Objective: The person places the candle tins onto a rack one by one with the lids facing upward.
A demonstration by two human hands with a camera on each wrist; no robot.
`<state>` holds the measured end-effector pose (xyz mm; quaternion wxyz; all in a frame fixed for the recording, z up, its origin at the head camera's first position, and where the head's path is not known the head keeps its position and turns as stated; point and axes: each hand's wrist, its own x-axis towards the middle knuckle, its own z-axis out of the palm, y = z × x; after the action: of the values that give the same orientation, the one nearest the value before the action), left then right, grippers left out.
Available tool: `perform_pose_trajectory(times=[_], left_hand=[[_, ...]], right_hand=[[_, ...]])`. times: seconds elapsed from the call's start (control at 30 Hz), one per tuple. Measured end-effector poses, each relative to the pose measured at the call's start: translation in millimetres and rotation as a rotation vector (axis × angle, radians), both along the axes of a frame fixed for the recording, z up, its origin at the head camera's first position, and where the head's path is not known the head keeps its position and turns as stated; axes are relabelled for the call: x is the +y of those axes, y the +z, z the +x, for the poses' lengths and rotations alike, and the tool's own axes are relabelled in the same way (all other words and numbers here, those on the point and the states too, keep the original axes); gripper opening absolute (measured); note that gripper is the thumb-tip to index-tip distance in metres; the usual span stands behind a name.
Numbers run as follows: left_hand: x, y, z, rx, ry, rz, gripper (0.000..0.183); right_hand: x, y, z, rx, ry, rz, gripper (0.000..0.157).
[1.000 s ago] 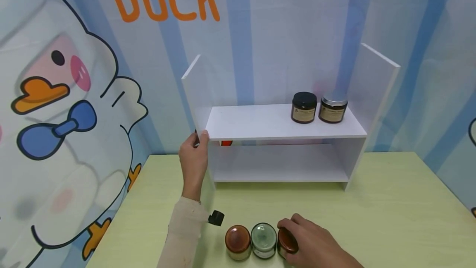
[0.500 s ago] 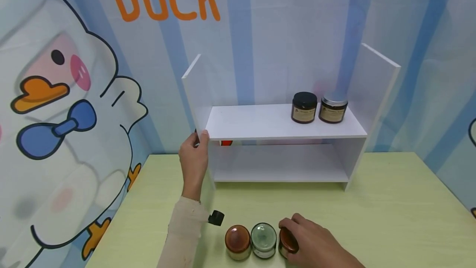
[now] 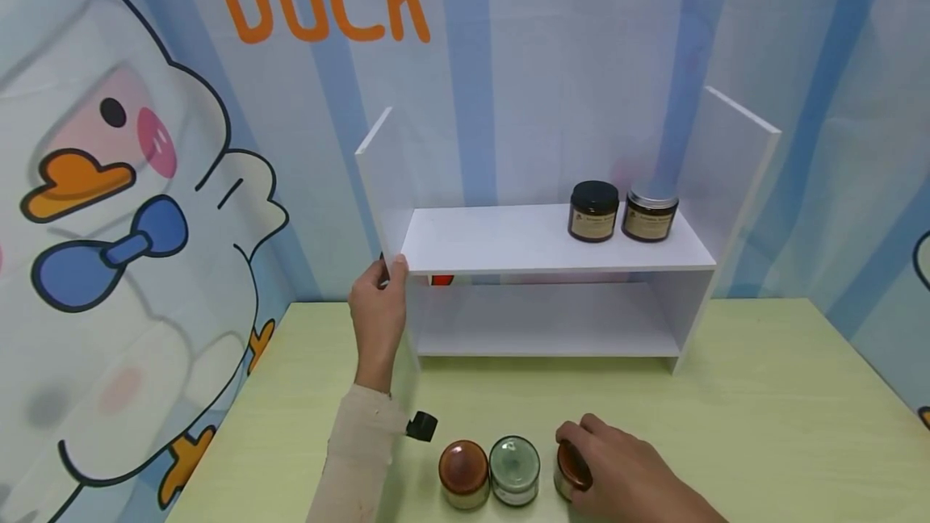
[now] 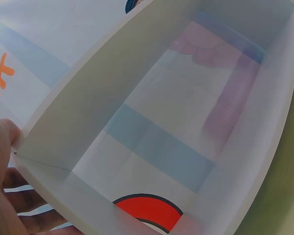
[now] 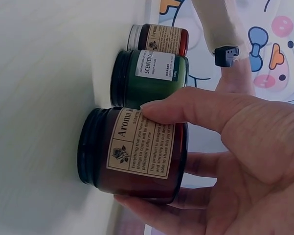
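While the left hand (image 3: 379, 321) gripped the white shelf unit (image 3: 548, 325) by its near-side panel (image 3: 383, 192) between 7 and 8 o'clock, thumb on the front edge, fingers outside, we guessed it was bracing the frame. At 5 o'clock we logged the right hand (image 3: 628, 470) holding an amber jar (image 3: 572, 466), thumb over the label (image 5: 142, 152), fingers opposite, a side grasp that likely suited an upended jar. It was base up, lid towards the table (image 3: 770, 426); whether lid and table touched, we couldn't tell. Around 6 o'clock we had a green jar (image 3: 514, 466) and another amber jar (image 3: 463, 470), also lid down, touching or nearly so. A gap divided green from held. At 3 o'clock, on the upper shelf (image 3: 494, 236), a black-lidded jar (image 3: 593, 220) and a silver-lidded jar (image 3: 649, 220) stood upright, labels forward, presumably for reading.
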<state>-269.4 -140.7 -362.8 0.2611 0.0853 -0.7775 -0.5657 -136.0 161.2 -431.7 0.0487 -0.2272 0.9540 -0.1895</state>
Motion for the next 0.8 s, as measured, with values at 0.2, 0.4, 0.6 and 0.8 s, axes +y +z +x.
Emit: perform_pose_trajectory(times=[0.2,0.4,0.6,0.8], left_hand=[[-0.8,-0.6,-0.9,0.002,0.001,-0.001,0.05],[-1.5,-1.4,-2.2,0.006,0.004,0.0,0.051],[-2.4,-2.2,-2.0,0.009,0.006,-0.008,0.05],[-3.1,-2.9,-3.2,-0.004,0.013,-0.01,0.046]], right_hand=[[0.3,4.1,-3.3,-0.024,-0.008,0.047,0.04],[0.5,8.7,-6.1,-0.054,0.002,0.083,0.039],[-0.5,12.2,-7.9,-0.067,0.013,0.128,0.036],[-0.9,14.1,-7.8,-0.037,0.022,0.161,0.032]])
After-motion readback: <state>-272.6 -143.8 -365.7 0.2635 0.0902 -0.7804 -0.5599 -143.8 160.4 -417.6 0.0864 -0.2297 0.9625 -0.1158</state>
